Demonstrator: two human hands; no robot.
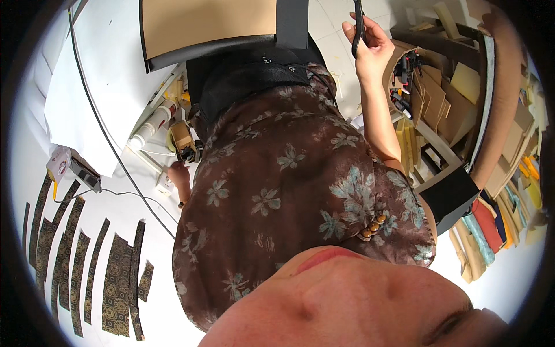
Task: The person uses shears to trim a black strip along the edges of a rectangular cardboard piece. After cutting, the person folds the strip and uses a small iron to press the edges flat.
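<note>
My right hand [373, 49], raised at the upper right, is closed around a pair of black-handled scissors [358, 26]. The upper end of the scissors runs out of the picture. Low at the left beside my body, my left hand [178, 173] is close to a small brown box [182, 136] among other things. Its fingers are small and partly hidden, so I cannot make out their grip. In front of me, at the top, lies a tan panel [208, 23] with black edging. A dark strip [292, 23] covers its right end.
At the right stands a large bin [485, 104] with cardboard offcuts [430, 95]. Fabric rolls and folded cloth [483, 231] lie beyond it. Patterned dark strips [118, 283] lie at the lower left. A cable [92, 104] crosses a white surface [107, 46], near white rolls [153, 124].
</note>
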